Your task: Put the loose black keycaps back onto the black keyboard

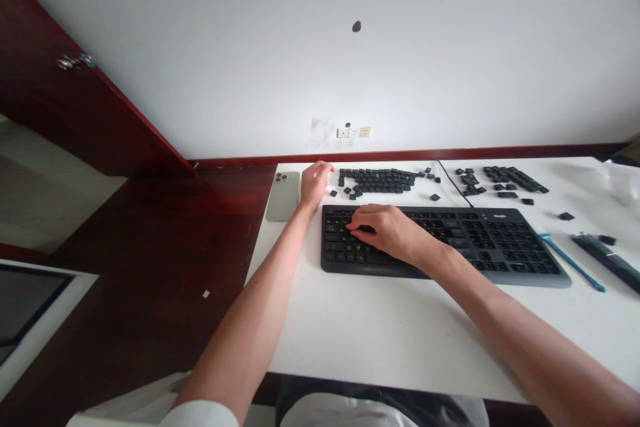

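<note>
A black keyboard (395,268) lies on the white table, with keycaps on its left part and bare key positions showing towards the right. My right hand (385,230) is over the keyboard's left half, thumb and fingertips pinched together at the keys; whatever is between them is too small to make out. Beyond the keyboard's left corner, my left hand (313,185) rests on the table between a phone (284,199) and loose keycaps (384,181). Its fingers are loosely bent and somewhat apart, with nothing visible in them.
More loose keycaps (515,178) lie at the back right. A blue stick-like tool (574,262) and a dark strip (610,257) sit right of the keyboard. The keyboard's cable (453,181) runs to the back edge. Clear plastic (617,180) is at the far right.
</note>
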`<state>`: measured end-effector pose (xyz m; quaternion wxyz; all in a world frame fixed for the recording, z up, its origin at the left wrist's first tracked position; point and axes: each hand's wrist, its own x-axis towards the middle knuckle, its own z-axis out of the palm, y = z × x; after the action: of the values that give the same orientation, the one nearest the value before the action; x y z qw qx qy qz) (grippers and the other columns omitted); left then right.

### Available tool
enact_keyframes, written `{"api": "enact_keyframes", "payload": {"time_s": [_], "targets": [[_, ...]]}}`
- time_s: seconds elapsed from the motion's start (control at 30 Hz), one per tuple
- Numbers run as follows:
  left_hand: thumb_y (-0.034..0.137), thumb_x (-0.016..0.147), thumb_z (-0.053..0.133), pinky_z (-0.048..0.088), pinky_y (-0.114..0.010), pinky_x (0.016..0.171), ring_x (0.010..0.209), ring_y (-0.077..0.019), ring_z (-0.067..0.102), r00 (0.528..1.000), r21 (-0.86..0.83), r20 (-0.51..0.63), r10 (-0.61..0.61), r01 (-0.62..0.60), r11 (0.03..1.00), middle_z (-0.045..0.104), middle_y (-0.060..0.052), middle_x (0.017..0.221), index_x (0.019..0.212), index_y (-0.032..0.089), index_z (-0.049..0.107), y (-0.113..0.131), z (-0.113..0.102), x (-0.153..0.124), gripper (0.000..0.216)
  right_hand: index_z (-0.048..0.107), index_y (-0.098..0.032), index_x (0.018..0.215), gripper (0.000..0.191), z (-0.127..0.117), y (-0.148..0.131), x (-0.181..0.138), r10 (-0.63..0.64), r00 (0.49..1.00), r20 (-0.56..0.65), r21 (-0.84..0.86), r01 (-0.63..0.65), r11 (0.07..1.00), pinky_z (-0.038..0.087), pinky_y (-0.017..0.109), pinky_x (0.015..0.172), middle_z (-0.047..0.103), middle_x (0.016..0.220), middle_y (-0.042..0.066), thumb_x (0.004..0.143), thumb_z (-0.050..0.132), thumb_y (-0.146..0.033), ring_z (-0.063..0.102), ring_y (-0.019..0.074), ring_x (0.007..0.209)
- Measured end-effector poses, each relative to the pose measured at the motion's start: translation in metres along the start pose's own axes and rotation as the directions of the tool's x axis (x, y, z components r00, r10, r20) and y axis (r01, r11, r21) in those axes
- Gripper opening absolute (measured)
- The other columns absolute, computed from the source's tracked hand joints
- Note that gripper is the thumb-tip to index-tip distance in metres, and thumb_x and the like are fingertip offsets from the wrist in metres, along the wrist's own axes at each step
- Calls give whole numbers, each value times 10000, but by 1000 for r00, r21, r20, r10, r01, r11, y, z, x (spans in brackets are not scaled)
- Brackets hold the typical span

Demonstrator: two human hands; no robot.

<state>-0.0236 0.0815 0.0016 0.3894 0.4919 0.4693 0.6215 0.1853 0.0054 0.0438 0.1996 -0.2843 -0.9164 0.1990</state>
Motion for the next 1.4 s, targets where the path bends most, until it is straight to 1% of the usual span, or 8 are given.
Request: {"api": "enact_keyframes", "payload": {"time_s": [0.3,0.43,0.67,0.97,1.07,1.2,1.27,1.4], "targets": [[293,872,614,206,-273,516,504,-105,315,1000,27,-1,5,-5,1000,347,46,544,723,192,639,0,0,-2,182,745,-177,851,212,1,-16,0,62,998,25,-124,-58,991,465,285,691,707,915,64,962,592,-81,671,176,768],[301,871,613,212,-277,520,511,-110,323,1000,37,-3,24,-24,999,360,42,546,719,196,643,0,1,-2,188,729,-175,817,235,-2,-20,1,71,996,45,-128,-65,990,431,285,663,679,867,55,961,581,-64,643,167,732],[301,856,618,223,-273,520,514,-111,341,1000,46,-16,3,-3,999,372,42,551,721,197,646,2,1,-2,173,704,-172,784,273,-2,-20,2,40,998,47,-142,-33,989,422,299,669,674,852,63,975,548,-57,633,182,762],[297,837,615,249,-259,512,530,-111,351,999,50,-34,1,1,999,405,41,563,709,191,641,5,2,-4,168,716,-175,822,271,5,-23,-5,-14,997,76,-278,35,960,440,315,685,672,858,71,1011,538,-97,615,217,845],[307,841,614,256,-256,519,531,-112,362,999,66,-38,8,-5,998,416,40,562,714,193,647,5,1,-4,174,750,-176,883,248,8,-20,-6,-3,1000,31,-219,9,976,491,320,746,704,901,78,1007,548,-105,653,221,893],[317,855,609,255,-256,529,528,-110,365,999,59,-32,15,-13,998,441,38,565,715,194,653,2,0,-2,192,788,-204,969,185,6,-12,-9,58,997,-48,-19,-59,998,548,324,829,762,986,59,990,611,-153,710,204,918],[308,852,610,247,-258,525,519,-109,355,999,43,-38,8,-6,999,432,40,557,713,194,653,1,0,0,185,798,-229,985,171,2,-7,-10,84,993,-87,36,-81,996,562,325,851,780,1011,41,985,631,-194,724,199,918],[312,863,607,253,-260,530,506,-112,339,999,43,-37,15,-13,999,387,50,524,722,194,665,2,0,0,192,807,-233,983,169,-12,7,-3,138,968,-208,-25,-146,989,561,347,883,798,1028,41,972,638,-229,730,228,970]]}}
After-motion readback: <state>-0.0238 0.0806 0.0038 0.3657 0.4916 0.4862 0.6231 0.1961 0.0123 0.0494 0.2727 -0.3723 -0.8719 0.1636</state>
